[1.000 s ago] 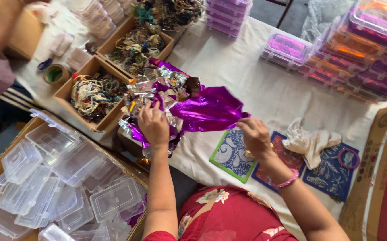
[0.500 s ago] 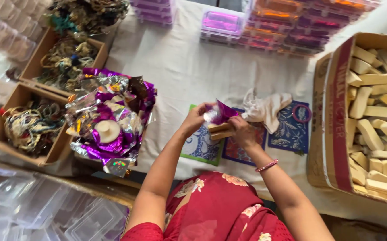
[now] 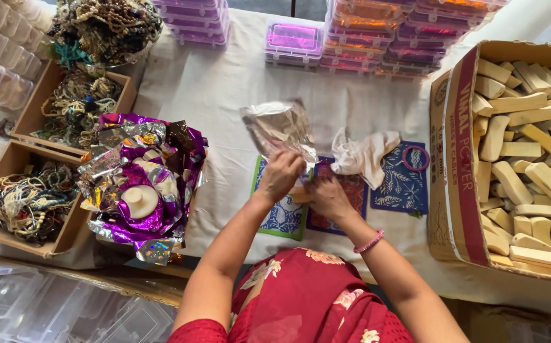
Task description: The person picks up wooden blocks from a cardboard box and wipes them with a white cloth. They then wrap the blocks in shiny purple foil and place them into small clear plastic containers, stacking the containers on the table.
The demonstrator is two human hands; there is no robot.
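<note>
My left hand (image 3: 280, 174) and my right hand (image 3: 327, 195) meet over the blue patterned mats (image 3: 402, 184) on the white-covered table (image 3: 224, 89). Together they hold a small pale wooden piece (image 3: 299, 194) against a sheet of foil (image 3: 278, 127), silver side up, which stands up behind the fingers. A pink bangle sits on my right wrist. A crumpled white cloth (image 3: 365, 155) lies just right of the hands, and a purple ring (image 3: 416, 157) rests on the rightmost mat.
A heap of purple and silver foil sheets (image 3: 142, 181) sits at left. Cardboard trays of beaded strings (image 3: 31, 203) lie beyond it. A big carton of pale wooden pieces (image 3: 529, 159) stands at right. Stacked pink and orange plastic boxes (image 3: 377, 32) line the back. Clear plastic boxes (image 3: 47, 308) fill the lower left.
The hands went from the foil heap at left to the mats, carrying a foil sheet. The foil now shows its silver side and is spread wider behind the wooden piece.
</note>
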